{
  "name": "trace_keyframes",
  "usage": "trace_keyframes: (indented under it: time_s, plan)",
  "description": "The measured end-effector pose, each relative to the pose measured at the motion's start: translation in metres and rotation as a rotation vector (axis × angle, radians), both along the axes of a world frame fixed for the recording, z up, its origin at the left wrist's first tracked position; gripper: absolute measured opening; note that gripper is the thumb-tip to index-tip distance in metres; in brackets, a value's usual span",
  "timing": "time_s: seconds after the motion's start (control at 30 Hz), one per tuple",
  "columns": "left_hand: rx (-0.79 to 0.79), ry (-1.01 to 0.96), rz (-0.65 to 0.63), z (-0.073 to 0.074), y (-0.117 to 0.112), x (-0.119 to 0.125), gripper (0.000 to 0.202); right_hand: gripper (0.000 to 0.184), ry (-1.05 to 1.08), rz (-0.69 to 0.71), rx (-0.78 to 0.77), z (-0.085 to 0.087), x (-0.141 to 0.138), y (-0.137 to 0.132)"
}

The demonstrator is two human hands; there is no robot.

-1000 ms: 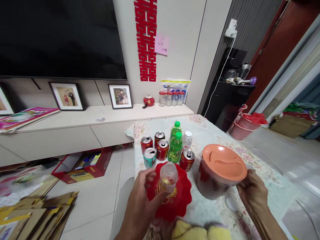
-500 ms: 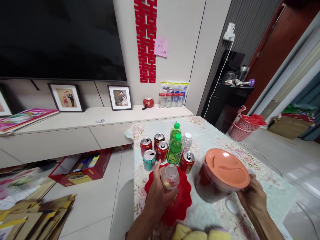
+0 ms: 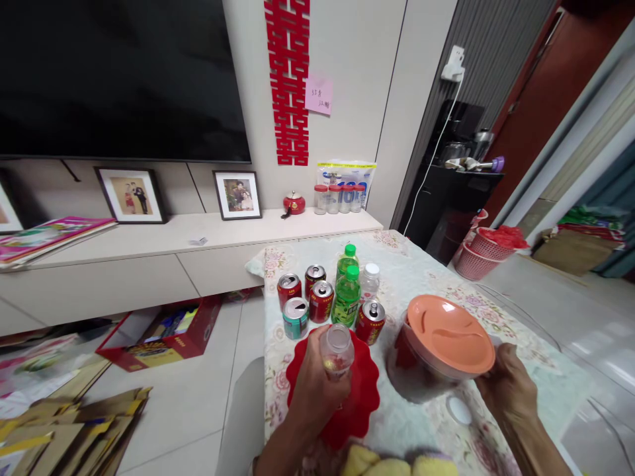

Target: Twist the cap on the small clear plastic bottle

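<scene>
My left hand (image 3: 317,387) is wrapped around a clear, uncapped bottle (image 3: 338,347), held nearly upright above a red scalloped plate (image 3: 366,396). Something yellowish shows inside the bottle. To the right stands a clear pitcher (image 3: 409,373) with an orange lid (image 3: 451,334). My right hand (image 3: 508,383) is closed at the pitcher's right side, around its handle; the fingertips are partly hidden behind it. A loose white cap (image 3: 460,410) lies on the tablecloth below the pitcher.
Several drink cans (image 3: 321,303), two green bottles (image 3: 346,297) and a white-capped bottle (image 3: 370,283) stand behind the plate. A yellow cloth (image 3: 389,466) lies at the near edge of the flowered tablecloth (image 3: 421,264). Red-lidded jars (image 3: 333,200) line the white cabinet behind.
The fingers of my left hand have curled closer around the bottle, the index finger no longer stretched out. My right hand has shifted slightly at the handle. The pitcher stays put.
</scene>
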State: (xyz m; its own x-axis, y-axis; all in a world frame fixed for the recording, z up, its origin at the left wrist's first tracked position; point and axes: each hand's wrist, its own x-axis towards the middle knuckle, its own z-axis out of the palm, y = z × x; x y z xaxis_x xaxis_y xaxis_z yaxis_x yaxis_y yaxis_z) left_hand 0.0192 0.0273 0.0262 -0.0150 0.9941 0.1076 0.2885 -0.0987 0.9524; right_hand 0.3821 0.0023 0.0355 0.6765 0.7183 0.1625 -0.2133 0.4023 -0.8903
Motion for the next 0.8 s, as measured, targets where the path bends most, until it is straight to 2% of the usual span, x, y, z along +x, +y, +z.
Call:
trace_keyframes:
  time_s: [0.23,0.53,0.7,0.8]
  plan:
    - [0.029,0.016,0.027,-0.001,0.001,0.004,0.068,0.096,-0.001,-0.067,0.008,0.005,-0.013,0.003]
    - [0.025,-0.027,0.038,-0.002,0.003,0.007,0.070,0.095,-0.002,-0.081,0.011,0.008,-0.027,-0.006]
    - [-0.017,-0.052,-0.028,0.000,0.005,0.003,0.073,0.091,0.012,-0.076,-0.002,0.014,-0.029,-0.005]
    - [-0.012,-0.060,-0.014,-0.003,0.005,0.003,0.071,0.091,0.009,-0.063,-0.018,0.018,-0.030,-0.004]
